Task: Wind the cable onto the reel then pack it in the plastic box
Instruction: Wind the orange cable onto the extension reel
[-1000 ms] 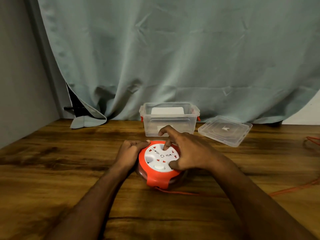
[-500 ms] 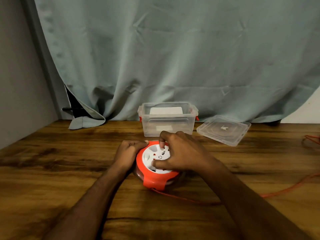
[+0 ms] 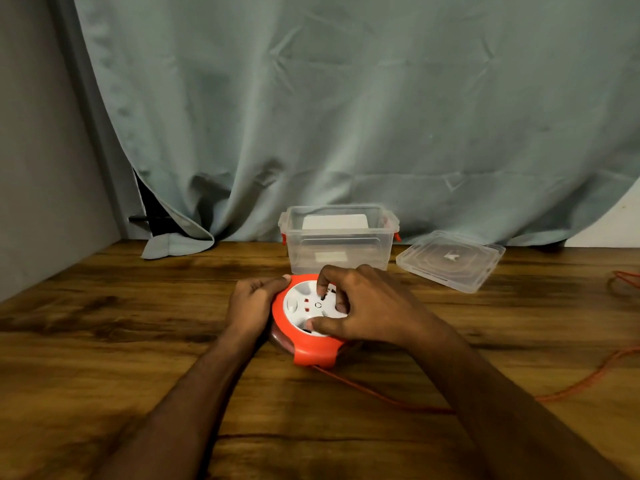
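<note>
A grey-green curtain [image 3: 346, 116] hung behind the wooden bench [image 3: 104, 341]. At the back of the bench stood the clear plastic box [image 3: 341, 247], open, with its lid [image 3: 450, 259] lying flat just to its right. In front of the box the orange and white reel [image 3: 304, 317] lay on the bench. The left hand [image 3: 251, 306] gripped the reel's left rim, fingers curled. The right hand [image 3: 363, 310] pressed curled fingertips into the white face. The thin orange cable [image 3: 381, 396] trailed from the reel's near edge away to the right.
</note>
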Demonstrator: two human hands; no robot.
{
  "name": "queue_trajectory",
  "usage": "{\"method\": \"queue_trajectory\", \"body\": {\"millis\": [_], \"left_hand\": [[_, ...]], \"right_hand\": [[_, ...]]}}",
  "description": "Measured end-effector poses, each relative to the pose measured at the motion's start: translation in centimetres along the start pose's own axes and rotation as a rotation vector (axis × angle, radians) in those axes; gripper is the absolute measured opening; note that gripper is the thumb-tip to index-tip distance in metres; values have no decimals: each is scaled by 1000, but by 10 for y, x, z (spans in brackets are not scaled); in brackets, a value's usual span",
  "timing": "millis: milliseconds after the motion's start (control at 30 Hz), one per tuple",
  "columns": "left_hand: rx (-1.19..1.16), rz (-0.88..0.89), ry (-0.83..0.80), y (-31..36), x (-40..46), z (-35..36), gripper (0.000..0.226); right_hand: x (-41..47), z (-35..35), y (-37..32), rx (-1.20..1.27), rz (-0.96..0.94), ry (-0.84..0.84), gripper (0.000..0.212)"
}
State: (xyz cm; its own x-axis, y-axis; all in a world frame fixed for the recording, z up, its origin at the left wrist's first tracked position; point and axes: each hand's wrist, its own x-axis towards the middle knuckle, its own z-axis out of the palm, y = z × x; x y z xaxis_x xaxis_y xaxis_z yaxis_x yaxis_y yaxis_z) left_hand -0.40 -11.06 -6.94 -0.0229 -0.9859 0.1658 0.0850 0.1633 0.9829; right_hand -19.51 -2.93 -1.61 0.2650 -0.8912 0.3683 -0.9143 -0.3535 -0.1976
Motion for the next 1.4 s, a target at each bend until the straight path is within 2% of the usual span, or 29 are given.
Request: {"method": "queue_trajectory", "body": {"millis": [133,333,533,633,833,967,1233,1400], "left_hand": [[39,7,51,1,-2,1,30],[108,30,34,4,-7,2,25],[94,8,-14,8,-10,2,25],[96,-10,-32,8,-11,2,28],[111,16,-33,8,-11,4,40],[126,16,-66,7,-11,3,39],[68,12,-37,4,-5,3,30],[54,26,-24,2,-4,4,26]], "right_hand": [[3,5,-2,-26,57,59,55],[9,19,-17,-48,184,128,58],[12,26,-29,-58,135,178,40],[8,11,-17,27,74,118,39],[2,-7,8,124,38,-182,66],[2,-9,10,129,17,-153,73],[0,-8,4,48,43,-93,56],[3,-4,-2,-5,77,-57,55]]}}
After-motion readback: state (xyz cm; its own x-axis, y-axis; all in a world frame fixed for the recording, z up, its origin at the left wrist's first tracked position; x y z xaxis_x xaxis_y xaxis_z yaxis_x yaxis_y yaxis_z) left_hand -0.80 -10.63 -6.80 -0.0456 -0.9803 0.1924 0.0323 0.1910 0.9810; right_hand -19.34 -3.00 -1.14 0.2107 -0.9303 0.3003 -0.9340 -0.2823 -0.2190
